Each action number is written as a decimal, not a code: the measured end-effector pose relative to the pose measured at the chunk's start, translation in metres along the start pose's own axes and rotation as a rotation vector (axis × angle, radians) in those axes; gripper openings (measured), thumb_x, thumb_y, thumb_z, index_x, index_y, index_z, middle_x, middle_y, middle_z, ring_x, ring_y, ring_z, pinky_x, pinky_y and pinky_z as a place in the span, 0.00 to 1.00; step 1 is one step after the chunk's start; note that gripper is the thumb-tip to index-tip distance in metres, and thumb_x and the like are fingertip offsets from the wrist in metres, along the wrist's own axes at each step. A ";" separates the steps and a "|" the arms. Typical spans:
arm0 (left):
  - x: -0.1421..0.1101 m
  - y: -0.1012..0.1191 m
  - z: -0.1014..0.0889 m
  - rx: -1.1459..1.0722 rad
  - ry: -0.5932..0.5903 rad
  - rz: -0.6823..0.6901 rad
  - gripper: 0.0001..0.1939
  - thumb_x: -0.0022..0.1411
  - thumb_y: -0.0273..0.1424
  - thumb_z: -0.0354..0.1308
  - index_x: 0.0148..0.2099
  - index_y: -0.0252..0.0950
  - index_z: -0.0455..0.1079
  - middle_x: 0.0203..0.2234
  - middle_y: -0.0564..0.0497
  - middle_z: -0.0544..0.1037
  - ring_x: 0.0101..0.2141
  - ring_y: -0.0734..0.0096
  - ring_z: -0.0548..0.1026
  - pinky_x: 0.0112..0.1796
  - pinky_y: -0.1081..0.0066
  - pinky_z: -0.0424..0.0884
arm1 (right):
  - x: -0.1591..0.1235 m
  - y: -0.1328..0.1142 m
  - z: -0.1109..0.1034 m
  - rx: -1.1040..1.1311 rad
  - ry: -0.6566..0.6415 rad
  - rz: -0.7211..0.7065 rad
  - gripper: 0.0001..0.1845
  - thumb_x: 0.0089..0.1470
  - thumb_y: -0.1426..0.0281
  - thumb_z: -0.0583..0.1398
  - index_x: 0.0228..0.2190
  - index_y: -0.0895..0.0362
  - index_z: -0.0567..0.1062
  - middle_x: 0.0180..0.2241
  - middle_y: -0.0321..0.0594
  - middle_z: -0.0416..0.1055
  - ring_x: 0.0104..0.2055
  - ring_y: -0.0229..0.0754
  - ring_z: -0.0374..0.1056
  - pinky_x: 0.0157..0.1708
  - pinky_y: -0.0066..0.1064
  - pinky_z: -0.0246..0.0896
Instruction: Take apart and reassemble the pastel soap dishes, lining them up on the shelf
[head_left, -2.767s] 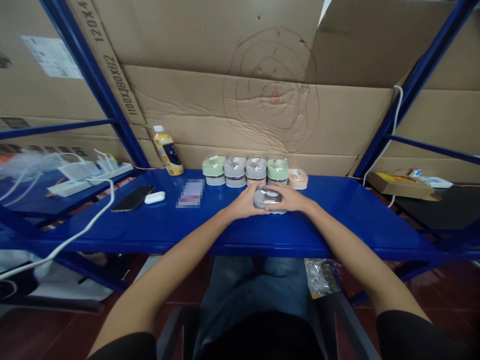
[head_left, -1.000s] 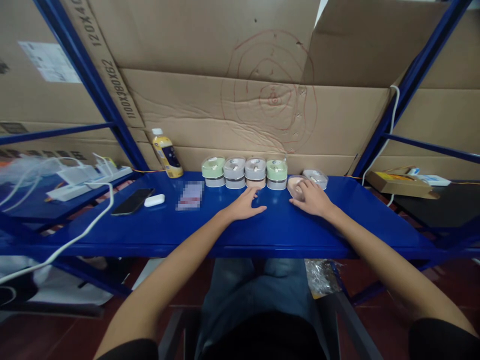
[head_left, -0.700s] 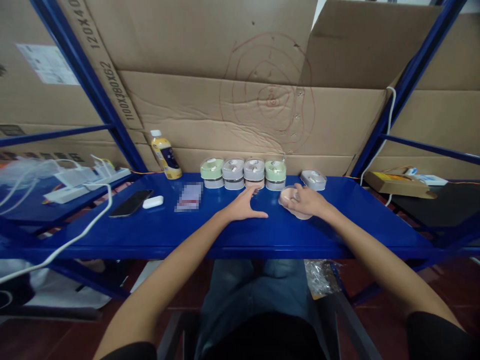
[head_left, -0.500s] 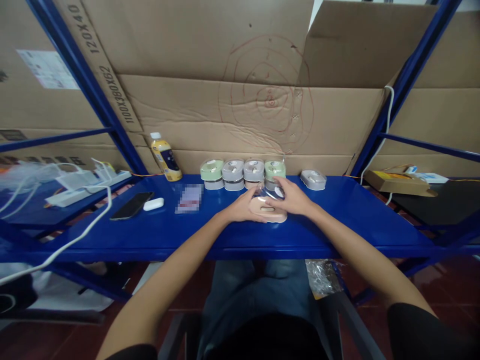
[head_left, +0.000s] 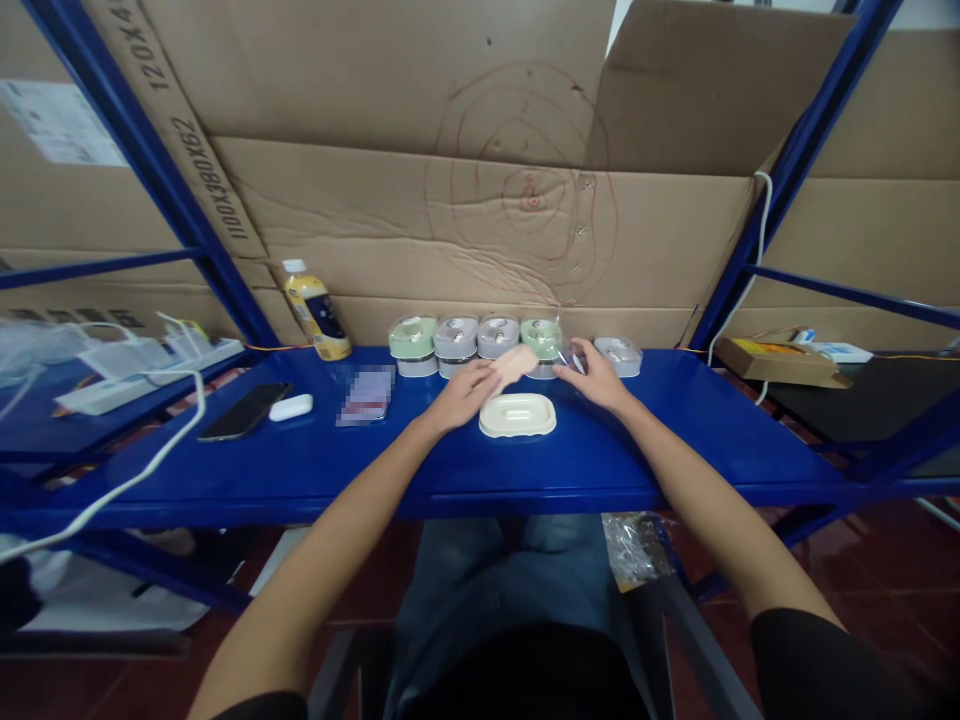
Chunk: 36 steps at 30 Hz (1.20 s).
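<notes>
My left hand [head_left: 463, 393] grips the end of a peach-coloured oval plastic tray [head_left: 514, 369], which is tilted above the blue table. Below it, a cream oval tray [head_left: 517, 414] with a shallow recess lies flat on the tabletop. To the right, my right hand [head_left: 596, 377] has its fingers closed round a clear plastic cover [head_left: 574, 356], mostly see-through and partly hidden by the fingers. Behind the hands stands a row of stacked oval cases, among them a green case [head_left: 413, 338] at the left and a green-topped case [head_left: 541, 340] at the right.
A single grey case [head_left: 619, 354] sits at the back right. Leftward are a yellow drink bottle [head_left: 318, 312], a black phone [head_left: 246, 411], a white earbud case [head_left: 291, 408] and a blurred-out flat item [head_left: 366, 396]. Cardboard walls the back; a blue post [head_left: 799, 190] rises at right.
The peach tray and clear cover were together in both hands; now they are apart, one in each hand. The cream tray has come into sight on the table. The view has shifted slightly.
</notes>
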<state>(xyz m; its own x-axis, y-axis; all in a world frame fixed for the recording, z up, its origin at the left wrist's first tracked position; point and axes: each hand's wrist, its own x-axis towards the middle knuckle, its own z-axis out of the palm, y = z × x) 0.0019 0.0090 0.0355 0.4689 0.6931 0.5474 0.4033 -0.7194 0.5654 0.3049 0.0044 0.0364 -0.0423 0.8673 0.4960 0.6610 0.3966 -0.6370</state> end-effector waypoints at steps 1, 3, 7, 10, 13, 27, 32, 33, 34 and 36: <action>0.001 -0.003 -0.004 0.004 0.081 -0.042 0.30 0.74 0.52 0.44 0.46 0.35 0.80 0.50 0.41 0.79 0.53 0.52 0.76 0.58 0.53 0.70 | 0.000 -0.001 -0.001 0.007 -0.004 0.007 0.43 0.52 0.46 0.65 0.62 0.55 0.66 0.54 0.52 0.75 0.50 0.55 0.75 0.54 0.52 0.70; 0.003 -0.007 -0.011 0.037 0.186 -0.111 0.31 0.75 0.51 0.42 0.44 0.33 0.79 0.44 0.41 0.80 0.50 0.52 0.76 0.56 0.53 0.72 | 0.001 -0.001 -0.003 0.019 -0.011 0.015 0.42 0.54 0.46 0.65 0.62 0.55 0.66 0.54 0.52 0.76 0.50 0.56 0.75 0.54 0.52 0.70; 0.000 -0.005 -0.017 0.138 0.065 -0.075 0.28 0.73 0.51 0.47 0.42 0.35 0.79 0.46 0.41 0.78 0.49 0.53 0.76 0.56 0.51 0.71 | 0.001 -0.001 -0.005 0.019 0.009 -0.011 0.38 0.55 0.47 0.64 0.60 0.54 0.68 0.53 0.50 0.77 0.51 0.57 0.75 0.54 0.53 0.71; -0.005 0.006 -0.008 0.154 -0.110 0.056 0.22 0.68 0.50 0.56 0.47 0.38 0.79 0.55 0.42 0.74 0.55 0.53 0.74 0.60 0.53 0.69 | 0.001 -0.002 -0.005 0.016 0.029 -0.027 0.38 0.55 0.47 0.65 0.60 0.54 0.69 0.53 0.50 0.77 0.50 0.56 0.76 0.54 0.52 0.71; -0.008 0.018 0.005 0.164 -0.211 0.117 0.22 0.65 0.50 0.62 0.51 0.40 0.78 0.58 0.43 0.73 0.59 0.50 0.73 0.63 0.51 0.66 | -0.001 -0.007 -0.006 0.031 0.010 -0.057 0.39 0.55 0.48 0.66 0.61 0.55 0.69 0.52 0.50 0.78 0.48 0.55 0.77 0.52 0.50 0.73; -0.007 0.011 0.023 -0.059 -0.208 -0.014 0.65 0.46 0.51 0.77 0.76 0.41 0.45 0.70 0.36 0.62 0.67 0.40 0.64 0.63 0.46 0.66 | -0.010 -0.047 0.010 -0.028 -0.470 -0.521 0.43 0.48 0.51 0.74 0.63 0.49 0.73 0.59 0.45 0.76 0.59 0.57 0.73 0.60 0.50 0.67; -0.007 0.012 0.028 -0.068 -0.175 -0.059 0.70 0.42 0.51 0.79 0.77 0.41 0.41 0.67 0.35 0.66 0.65 0.37 0.67 0.62 0.44 0.66 | -0.008 -0.053 0.014 -0.061 -0.502 -0.568 0.44 0.49 0.51 0.73 0.64 0.50 0.72 0.58 0.47 0.75 0.57 0.56 0.73 0.58 0.50 0.68; -0.007 0.011 0.028 -0.078 -0.163 -0.055 0.71 0.42 0.50 0.79 0.77 0.40 0.41 0.67 0.34 0.65 0.66 0.37 0.66 0.63 0.44 0.65 | -0.008 -0.051 0.014 -0.073 -0.502 -0.562 0.44 0.49 0.50 0.73 0.64 0.50 0.72 0.57 0.47 0.75 0.56 0.56 0.74 0.57 0.50 0.69; -0.008 0.010 0.029 -0.094 -0.157 -0.043 0.71 0.41 0.50 0.79 0.77 0.40 0.41 0.68 0.33 0.64 0.67 0.37 0.65 0.64 0.44 0.64 | -0.008 -0.050 0.013 -0.084 -0.503 -0.550 0.44 0.49 0.50 0.73 0.64 0.50 0.72 0.56 0.48 0.76 0.55 0.56 0.74 0.56 0.51 0.69; -0.008 0.008 0.029 -0.133 -0.178 -0.020 0.71 0.41 0.49 0.80 0.77 0.40 0.42 0.70 0.32 0.60 0.67 0.37 0.63 0.64 0.44 0.63 | -0.008 -0.046 0.012 -0.096 -0.511 -0.529 0.44 0.50 0.49 0.72 0.64 0.50 0.71 0.55 0.47 0.76 0.54 0.56 0.75 0.55 0.50 0.70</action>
<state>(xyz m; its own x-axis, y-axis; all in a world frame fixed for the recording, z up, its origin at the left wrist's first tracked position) 0.0235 -0.0036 0.0177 0.5981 0.6800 0.4242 0.3122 -0.6851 0.6582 0.2654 -0.0176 0.0546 -0.7012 0.6089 0.3709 0.5174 0.7925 -0.3229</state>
